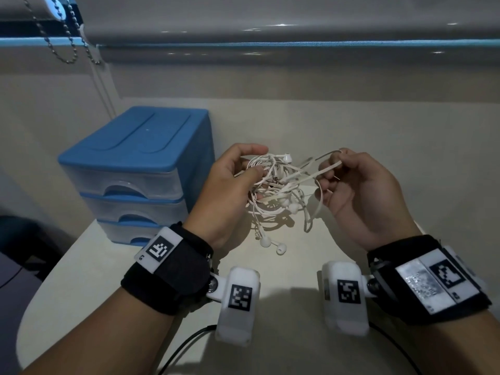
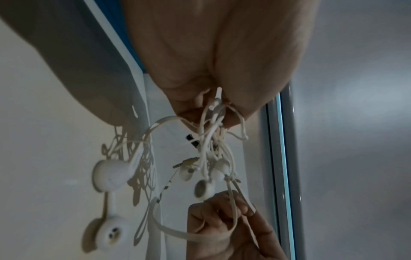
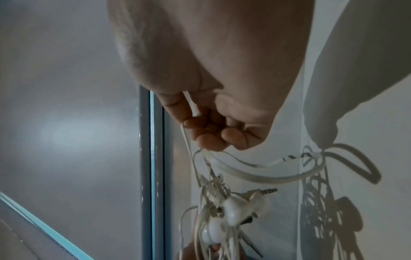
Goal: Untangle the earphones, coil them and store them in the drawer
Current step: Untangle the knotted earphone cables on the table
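A knotted bundle of white earphones [image 1: 276, 190] hangs in the air between my two hands, above the pale table [image 1: 270, 307]. My left hand [image 1: 238, 174] grips the thick of the tangle, thumb and fingers curled round several strands [image 2: 211, 126]. My right hand [image 1: 341, 171] pinches a flat white cable loop [image 3: 191, 140] pulled out to the right. Earbuds [image 1: 270, 243] dangle below the bundle, and a jack plug [image 3: 266, 190] sticks out of it. A blue drawer unit [image 1: 135, 169] with three clear drawers, all closed, stands to the left of my left hand.
A grey wall and a window blind [image 1: 270, 28] with a bead chain [image 1: 67, 36] run behind the table. Black cables [image 1: 189, 345] trail off the wrist cameras near the table's front edge. The table's left edge [image 1: 54, 280] curves away below the drawer unit.
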Motion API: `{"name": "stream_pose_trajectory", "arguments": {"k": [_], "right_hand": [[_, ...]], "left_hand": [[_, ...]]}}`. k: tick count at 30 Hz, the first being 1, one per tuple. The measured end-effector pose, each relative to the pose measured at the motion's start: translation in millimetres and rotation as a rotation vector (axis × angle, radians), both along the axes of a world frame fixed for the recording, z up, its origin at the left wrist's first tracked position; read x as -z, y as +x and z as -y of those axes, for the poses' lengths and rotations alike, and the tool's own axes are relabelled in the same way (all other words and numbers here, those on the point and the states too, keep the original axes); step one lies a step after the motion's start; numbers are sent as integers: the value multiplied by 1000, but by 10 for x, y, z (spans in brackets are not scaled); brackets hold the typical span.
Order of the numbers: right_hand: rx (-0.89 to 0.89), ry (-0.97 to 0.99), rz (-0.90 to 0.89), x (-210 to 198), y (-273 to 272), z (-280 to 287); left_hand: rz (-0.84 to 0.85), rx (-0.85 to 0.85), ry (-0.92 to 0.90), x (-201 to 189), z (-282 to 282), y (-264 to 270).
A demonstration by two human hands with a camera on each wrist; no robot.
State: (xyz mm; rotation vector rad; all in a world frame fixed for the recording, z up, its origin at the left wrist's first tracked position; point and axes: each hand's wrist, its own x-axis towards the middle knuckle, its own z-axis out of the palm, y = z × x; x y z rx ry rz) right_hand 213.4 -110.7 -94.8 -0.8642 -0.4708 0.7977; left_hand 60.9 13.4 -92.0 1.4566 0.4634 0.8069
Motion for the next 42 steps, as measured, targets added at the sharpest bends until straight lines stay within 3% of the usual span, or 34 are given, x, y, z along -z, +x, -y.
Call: {"name": "stream_pose_trajectory", "arguments": {"k": [5,10,14,17,22,29,34,42], "right_hand": [[18,-22,21,-1,20,4],[243,-327,442,35,63,23],[354,-113,624,-2,81,48],[301,-63,831,-37,-13,58],[101,-259,990,8,-155,-15],[71,-387,999,0,-196,-49],[184,-269,772,-28,-136,-20],[182,-278,877,19,-113,-37]], "left_hand": [[17,16,-15,1,-11,-2],[40,15,-42,-3,-41,-13],[64,34,-57,-8,-30,-10],[84,66,-72,-7,-24,-17],[106,143,-85,-6,15,-11],[96,186,-58,14,16,-6],[112,211,-70,3,24,-7],[79,238,-21,-11,35,-11]]}}
